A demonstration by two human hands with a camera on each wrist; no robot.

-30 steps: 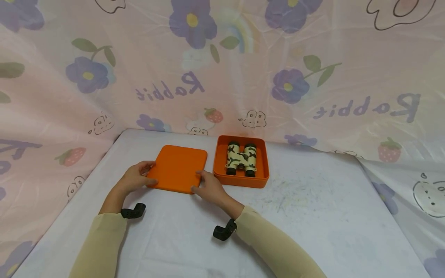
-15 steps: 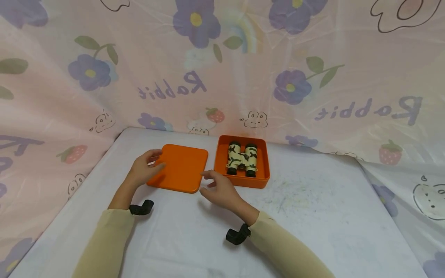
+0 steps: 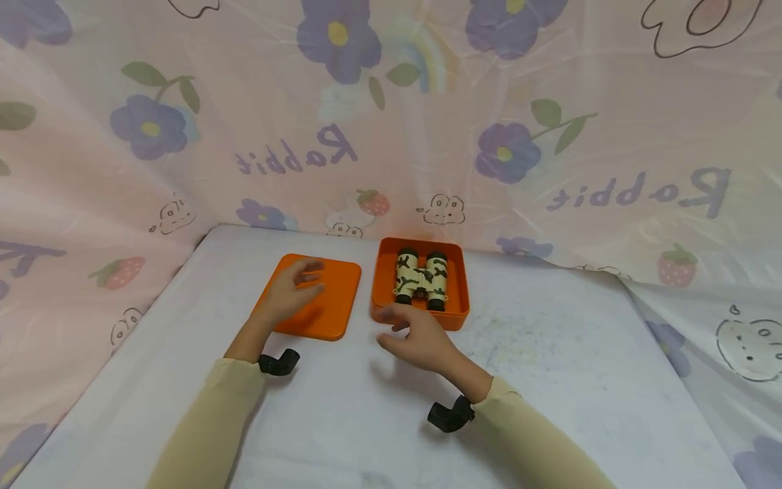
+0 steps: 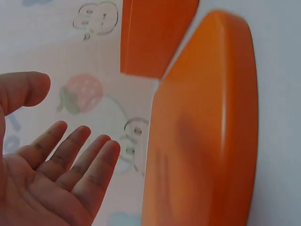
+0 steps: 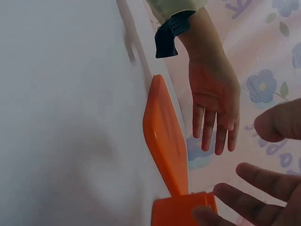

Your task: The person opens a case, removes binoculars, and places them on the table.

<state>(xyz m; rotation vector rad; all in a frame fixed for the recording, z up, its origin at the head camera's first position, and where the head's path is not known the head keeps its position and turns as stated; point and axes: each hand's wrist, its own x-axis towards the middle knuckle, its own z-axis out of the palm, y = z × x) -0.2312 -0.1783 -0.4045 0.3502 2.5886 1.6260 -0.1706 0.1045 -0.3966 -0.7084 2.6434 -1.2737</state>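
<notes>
An orange square lid [image 3: 330, 299] lies flat on the table in the head view. My left hand [image 3: 286, 295] hovers above it, fingers loosely extended and holding nothing; the left wrist view shows the spread fingers [image 4: 77, 174] apart from the lid [image 4: 188, 155]. To the right stands an orange square box [image 3: 455, 320] without a cover, with camouflage-patterned binoculars [image 3: 421, 280] inside. My right hand [image 3: 421, 338] is in the air just in front of the box's near left corner, fingers relaxed and holding nothing. In the right wrist view its fingers overlap the box [image 5: 176, 212].
A white cloth covers the table [image 3: 550, 380], with faint dark smudges [image 3: 513, 339] right of the box. A pink printed curtain [image 3: 391, 149] hangs close behind the box and along the sides. Black wrist cameras [image 3: 451, 414] sit on both wrists.
Both hands have let go of the lid, which stays in place. The left hand has risen and moved right over the lid; the right hand has moved right to the box's front.
</notes>
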